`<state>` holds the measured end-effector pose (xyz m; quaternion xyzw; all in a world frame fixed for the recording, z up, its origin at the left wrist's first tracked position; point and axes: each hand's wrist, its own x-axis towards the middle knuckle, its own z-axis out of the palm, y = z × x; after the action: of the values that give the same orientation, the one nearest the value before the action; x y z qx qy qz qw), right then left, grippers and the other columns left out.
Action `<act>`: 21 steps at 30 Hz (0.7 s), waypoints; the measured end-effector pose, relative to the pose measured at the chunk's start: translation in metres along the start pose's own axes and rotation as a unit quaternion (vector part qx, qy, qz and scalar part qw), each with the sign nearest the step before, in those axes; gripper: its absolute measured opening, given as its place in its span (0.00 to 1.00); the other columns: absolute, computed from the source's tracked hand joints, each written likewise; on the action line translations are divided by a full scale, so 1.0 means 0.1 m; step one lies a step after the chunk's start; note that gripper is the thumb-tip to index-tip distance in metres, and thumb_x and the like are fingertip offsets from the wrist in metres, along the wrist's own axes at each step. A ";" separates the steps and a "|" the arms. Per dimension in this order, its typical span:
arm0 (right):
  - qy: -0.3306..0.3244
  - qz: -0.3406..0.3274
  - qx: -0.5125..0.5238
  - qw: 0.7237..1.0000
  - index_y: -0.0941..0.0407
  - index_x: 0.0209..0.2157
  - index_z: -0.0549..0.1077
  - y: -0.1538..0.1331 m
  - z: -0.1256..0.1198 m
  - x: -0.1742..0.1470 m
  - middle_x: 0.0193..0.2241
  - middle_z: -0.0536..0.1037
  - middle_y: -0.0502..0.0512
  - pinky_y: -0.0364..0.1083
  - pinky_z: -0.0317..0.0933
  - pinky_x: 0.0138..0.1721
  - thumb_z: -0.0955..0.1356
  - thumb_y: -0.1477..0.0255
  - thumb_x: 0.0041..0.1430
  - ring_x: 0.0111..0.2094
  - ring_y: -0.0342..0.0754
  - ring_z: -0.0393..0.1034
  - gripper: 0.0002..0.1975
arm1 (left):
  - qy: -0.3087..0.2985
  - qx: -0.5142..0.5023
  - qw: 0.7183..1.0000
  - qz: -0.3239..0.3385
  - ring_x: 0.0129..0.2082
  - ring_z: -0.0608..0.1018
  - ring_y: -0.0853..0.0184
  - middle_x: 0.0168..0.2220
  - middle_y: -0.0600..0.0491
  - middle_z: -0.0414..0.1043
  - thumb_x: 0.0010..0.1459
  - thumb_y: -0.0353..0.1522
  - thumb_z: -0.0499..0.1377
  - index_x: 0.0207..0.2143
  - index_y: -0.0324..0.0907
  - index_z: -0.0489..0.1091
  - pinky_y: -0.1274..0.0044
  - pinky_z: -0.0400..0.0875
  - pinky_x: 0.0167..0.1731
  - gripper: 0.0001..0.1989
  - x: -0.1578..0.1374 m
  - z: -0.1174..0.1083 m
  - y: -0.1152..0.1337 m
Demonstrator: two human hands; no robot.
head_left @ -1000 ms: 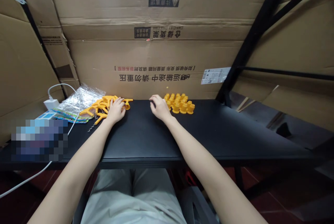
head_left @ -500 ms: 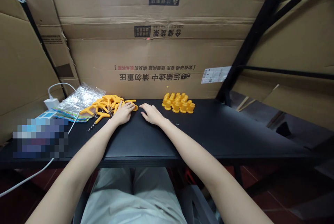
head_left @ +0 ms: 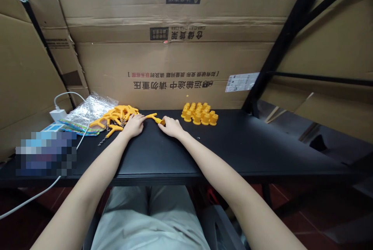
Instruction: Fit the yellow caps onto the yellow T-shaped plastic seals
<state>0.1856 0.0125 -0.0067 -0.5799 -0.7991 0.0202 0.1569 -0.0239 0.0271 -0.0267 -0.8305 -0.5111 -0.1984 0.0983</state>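
Note:
Between my hands lies a yellow T-handled corkscrew with a yellow flanged cap at its right end; its metal spiral is not visible. My right hand is closed on the cap end. The fingers of my left hand are stretched out, with fingertips close to the left end of the handle; whether they touch it I cannot tell. Behind and left of that hand is a pile of yellow corkscrews, some with bare metal spirals showing. Right of my right hand stands a cluster of several yellow caps.
Clear plastic wrap and a colourful packet lie at the left of the black table. A white charger with a cable is beside a blurred-out object. Cardboard walls the back.
The corkscrew with its cap has come out from under my left hand, and my right hand has closed on the cap end. My left hand has shifted slightly left.

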 end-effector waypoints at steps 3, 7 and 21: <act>-0.003 0.040 0.015 0.999 0.58 0.40 0.68 0.01 -0.01 0.03 0.42 0.77 0.63 0.52 0.56 0.44 0.63 0.65 0.59 0.46 0.58 0.70 0.12 | 0.008 0.003 1.000 -0.009 0.58 0.68 0.59 0.56 0.46 0.69 0.56 0.26 0.48 0.54 0.41 0.68 0.59 0.54 0.61 0.23 0.00 0.02 -0.05; 0.031 0.021 0.029 0.999 0.58 0.38 0.68 0.05 -0.03 0.04 0.37 0.78 0.60 0.51 0.54 0.45 0.65 0.68 0.54 0.42 0.56 0.71 0.10 | 0.038 -0.001 0.999 0.006 0.60 0.66 0.59 0.58 0.46 0.66 0.57 0.26 0.48 0.58 0.41 0.63 0.59 0.53 0.62 0.25 -0.01 0.01 -0.01; 0.218 -0.260 0.126 0.932 0.56 0.42 0.66 0.15 0.03 0.08 0.40 0.75 0.60 0.51 0.57 0.48 0.62 0.79 0.50 0.42 0.52 0.69 0.16 | 0.142 0.011 0.988 -0.059 0.44 0.77 0.59 0.49 0.47 0.73 0.60 0.34 0.53 0.54 0.44 0.67 0.71 0.69 0.43 0.19 0.00 -0.18 0.00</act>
<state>0.1962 0.0247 -0.0106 -0.3176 -0.8591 -0.0474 0.3987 -0.0283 0.0202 -0.0102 -0.7613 -0.5421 -0.3138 0.1673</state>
